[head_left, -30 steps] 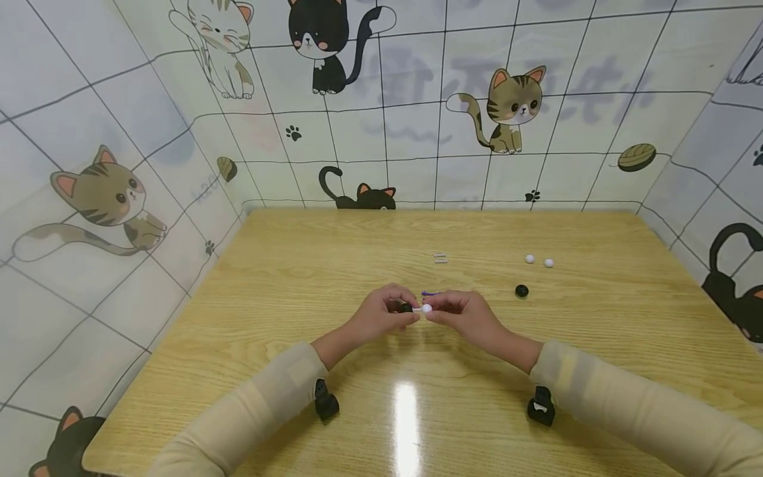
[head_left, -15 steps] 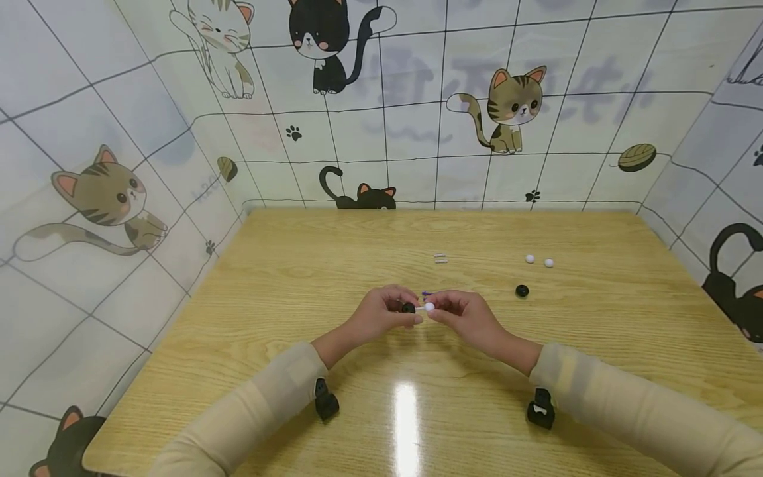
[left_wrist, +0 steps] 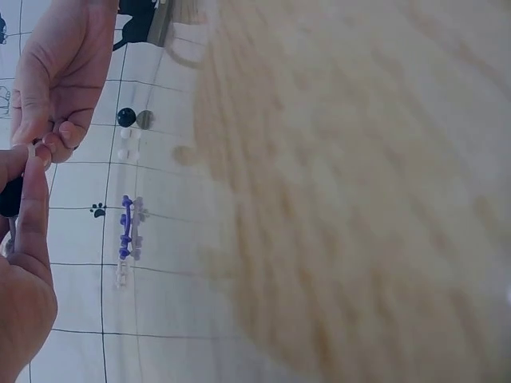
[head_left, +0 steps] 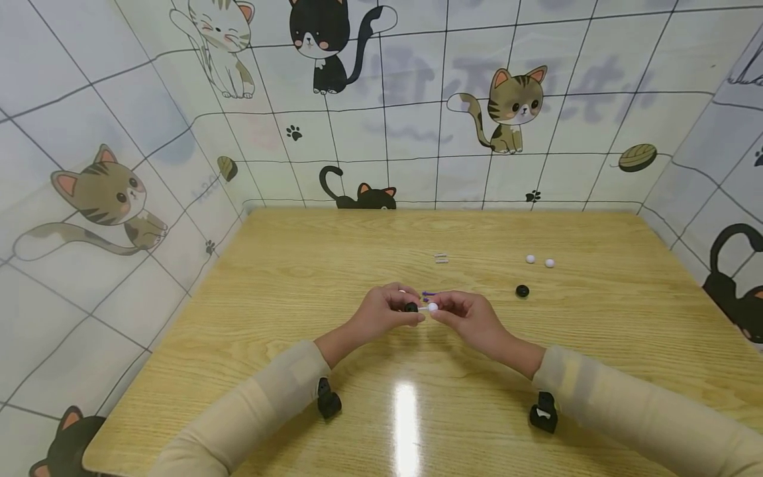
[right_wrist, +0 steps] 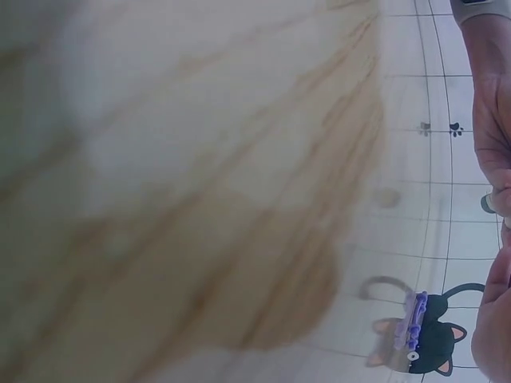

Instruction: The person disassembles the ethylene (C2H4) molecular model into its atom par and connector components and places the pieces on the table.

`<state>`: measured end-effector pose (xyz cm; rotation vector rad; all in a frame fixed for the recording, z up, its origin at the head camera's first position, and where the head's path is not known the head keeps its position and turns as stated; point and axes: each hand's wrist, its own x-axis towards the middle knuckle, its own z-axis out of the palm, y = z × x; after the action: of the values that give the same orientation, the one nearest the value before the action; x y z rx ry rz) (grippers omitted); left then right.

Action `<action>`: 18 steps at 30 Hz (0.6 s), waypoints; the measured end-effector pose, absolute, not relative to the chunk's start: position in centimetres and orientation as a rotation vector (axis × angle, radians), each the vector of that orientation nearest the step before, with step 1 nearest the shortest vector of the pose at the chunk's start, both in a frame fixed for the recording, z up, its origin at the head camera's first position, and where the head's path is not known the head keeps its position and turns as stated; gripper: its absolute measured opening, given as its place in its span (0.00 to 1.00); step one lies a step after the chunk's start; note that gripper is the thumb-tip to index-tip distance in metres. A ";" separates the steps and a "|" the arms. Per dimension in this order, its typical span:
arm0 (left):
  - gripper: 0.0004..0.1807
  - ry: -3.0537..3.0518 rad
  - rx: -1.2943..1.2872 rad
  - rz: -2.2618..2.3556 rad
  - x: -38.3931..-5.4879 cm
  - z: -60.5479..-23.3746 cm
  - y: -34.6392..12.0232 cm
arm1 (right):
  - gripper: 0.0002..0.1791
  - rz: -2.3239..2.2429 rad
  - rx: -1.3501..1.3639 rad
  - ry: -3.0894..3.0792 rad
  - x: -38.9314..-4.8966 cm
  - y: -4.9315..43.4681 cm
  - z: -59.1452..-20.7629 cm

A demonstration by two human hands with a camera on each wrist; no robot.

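Over the middle of the table, my left hand [head_left: 381, 313] grips a small black wheel [head_left: 410, 307] between thumb and fingers. A thin white rod [head_left: 423, 309] runs from the wheel to a white ball [head_left: 432, 307], which my right hand [head_left: 473, 321] pinches between thumb and fingertips. Part of a small white piece [head_left: 402, 291] peeks out by the left fingers. In the left wrist view the black wheel [left_wrist: 11, 197] is half hidden by the left fingers, and the fingertips of both hands come close together.
Just beyond the hands lie purple connector pieces [head_left: 428, 293]. Farther back are two small pale rods [head_left: 441, 261]. Another black wheel [head_left: 522, 291] and two white balls [head_left: 530, 259] lie to the right on the wooden table [head_left: 310, 245]. A cat-patterned wall [head_left: 411, 132] stands behind.
Both hands have shifted slightly to the right, carrying the wheel, rod and ball along. A bit of white has come into sight by the left fingers. The things on the table stay put.
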<state>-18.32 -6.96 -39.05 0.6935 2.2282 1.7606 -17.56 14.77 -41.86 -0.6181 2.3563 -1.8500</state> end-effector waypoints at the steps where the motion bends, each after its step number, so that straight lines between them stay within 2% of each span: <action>1: 0.05 2.233 0.697 1.761 -18.3 -39.1 -6.9 | 0.11 -1.852 -0.616 2.359 -17.5 14.8 -41.8; 15: 0.06 2.357 0.786 1.712 -19.7 -41.4 -6.7 | 0.08 -1.859 -0.614 2.447 -16.8 14.9 -41.5; 18: 0.08 2.343 0.787 1.710 -19.8 -41.4 -7.1 | 0.11 -1.842 -0.616 2.496 -16.8 15.4 -41.6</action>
<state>-19.77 -7.08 -41.39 0.7873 2.3430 1.7097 -16.80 15.41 -41.56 -0.6160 2.4961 -1.8421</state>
